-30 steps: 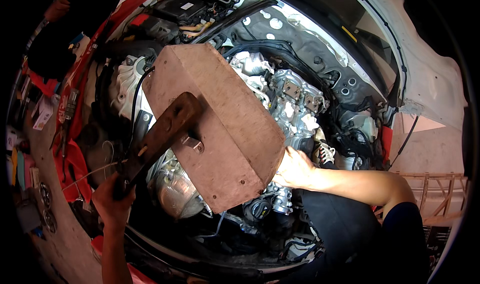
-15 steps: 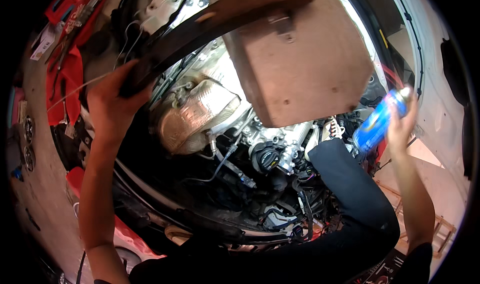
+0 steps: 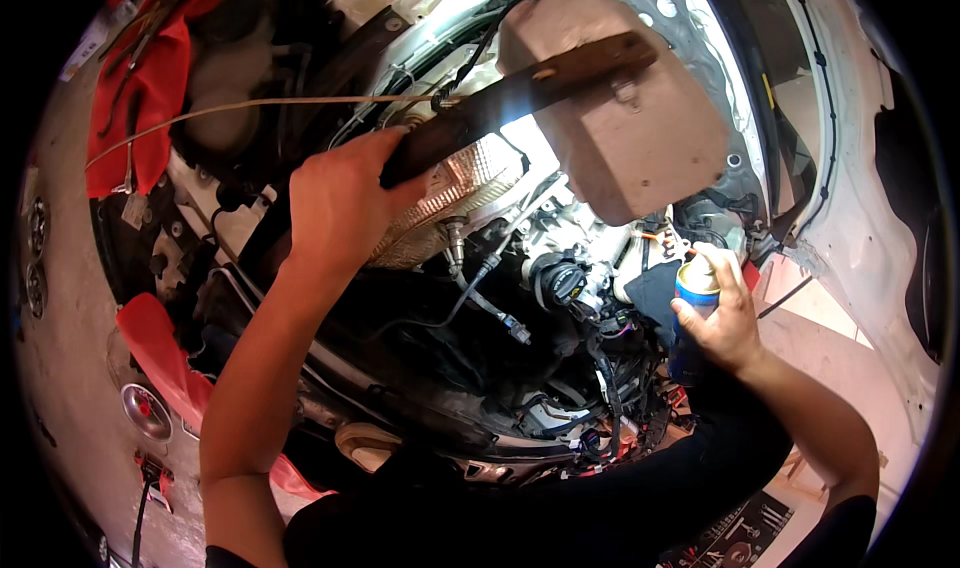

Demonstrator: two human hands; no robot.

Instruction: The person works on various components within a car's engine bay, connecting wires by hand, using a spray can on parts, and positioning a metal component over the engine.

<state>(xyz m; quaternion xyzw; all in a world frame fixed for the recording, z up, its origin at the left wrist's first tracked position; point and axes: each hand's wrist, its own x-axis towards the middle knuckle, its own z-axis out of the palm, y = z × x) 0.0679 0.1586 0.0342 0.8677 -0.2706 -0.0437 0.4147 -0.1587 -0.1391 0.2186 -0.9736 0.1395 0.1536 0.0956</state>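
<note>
My left hand [image 3: 345, 198] is closed round the near end of a long dark bar [image 3: 480, 113]. The bar reaches across a brownish flat board [image 3: 640, 153] with bent sides and a small bracket, raised over the engine's back part. My right hand [image 3: 725, 323] grips a blue spray can [image 3: 695, 283] with a pale top, low beside the engine [image 3: 575, 233]. A black cap [image 3: 560, 283] and a foil-covered heat shield [image 3: 450, 183] sit on the engine. My dark-clad leg [image 3: 650, 293] rests in the bay beside the can, its laced shoe partly visible.
A red cloth with tools [image 3: 130, 128] lies at the left; another red piece [image 3: 170, 358] is below it. A thin rod [image 3: 260, 103] crosses the upper left. The white hood [image 3: 850, 118] stands at the right. A tool tray [image 3: 740, 528] is at the lower right.
My left hand and the bar moved up and rightward, shifting the board away from the middle. My right hand left the board, took hold of the spray can, then lowered and tilted it.
</note>
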